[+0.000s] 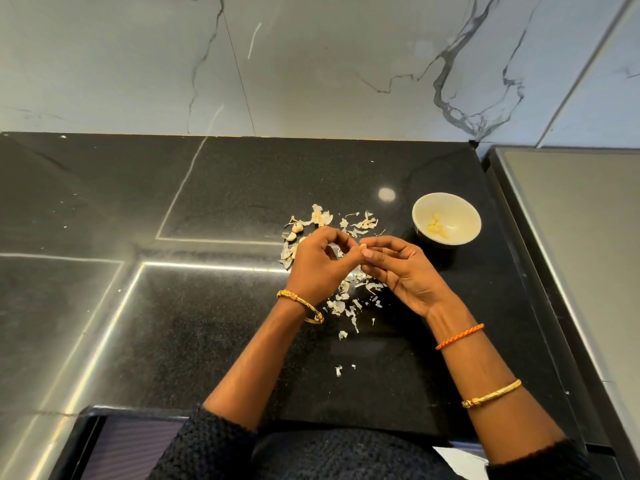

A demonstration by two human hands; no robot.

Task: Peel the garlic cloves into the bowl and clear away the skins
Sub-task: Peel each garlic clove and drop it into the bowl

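My left hand [320, 261] and my right hand [401, 268] meet fingertip to fingertip above the black counter. Between them they pinch a small pale garlic clove [363, 247], mostly hidden by the fingers. A cream bowl [464, 211] stands to the right of the hands with a few peeled cloves [437, 227] at its bottom. Papery garlic skins [349, 223] lie scattered behind and under the hands. More garlic skin scraps [343, 306] trail toward me. Unpeeled cloves [296, 232] lie at the left edge of the pile.
The black stone counter [207, 323] runs to a marble wall [311, 64] at the back. A raised grey surface [581, 237] borders the counter on the right. The counter's front edge is near my body.
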